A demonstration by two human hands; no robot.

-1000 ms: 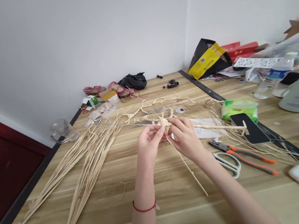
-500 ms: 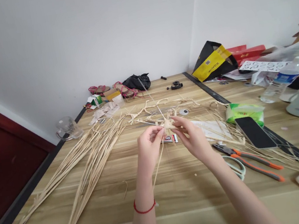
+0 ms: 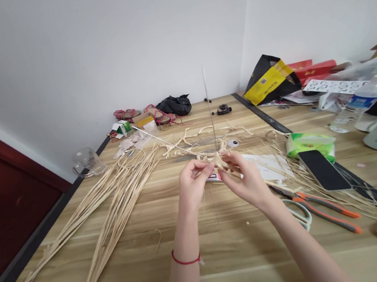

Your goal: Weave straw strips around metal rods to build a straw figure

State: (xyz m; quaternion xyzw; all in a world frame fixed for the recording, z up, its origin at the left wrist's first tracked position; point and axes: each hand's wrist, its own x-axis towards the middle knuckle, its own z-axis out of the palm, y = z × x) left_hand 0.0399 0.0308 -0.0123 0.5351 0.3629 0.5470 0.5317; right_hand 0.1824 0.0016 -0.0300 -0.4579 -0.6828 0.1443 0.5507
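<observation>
My left hand (image 3: 195,182) is closed in a pinch at the left side of a small pale woven straw piece (image 3: 218,160). On its right side the thumb and fingers of my right hand (image 3: 245,176) grip the same piece. A thin metal rod (image 3: 209,108) rises upright from it, and a second thin rod (image 3: 164,141) slants off to the upper left. My fingers hide part of the weave. Below the piece lies a small red, black and white packet (image 3: 213,177), partly covered by the hands.
Bundles of straw strips (image 3: 116,226) spread over the left side near a glass mug (image 3: 87,162). Orange-handled pliers (image 3: 327,211), scissors (image 3: 301,214), a phone (image 3: 324,170) and a tissue pack (image 3: 309,146) lie right. Behind are twisted straw lengths (image 3: 191,135).
The woven piece has turned in my hands: one rod now stands upright and another slants to the upper left. The straw strand that hung below my left hand no longer shows.
</observation>
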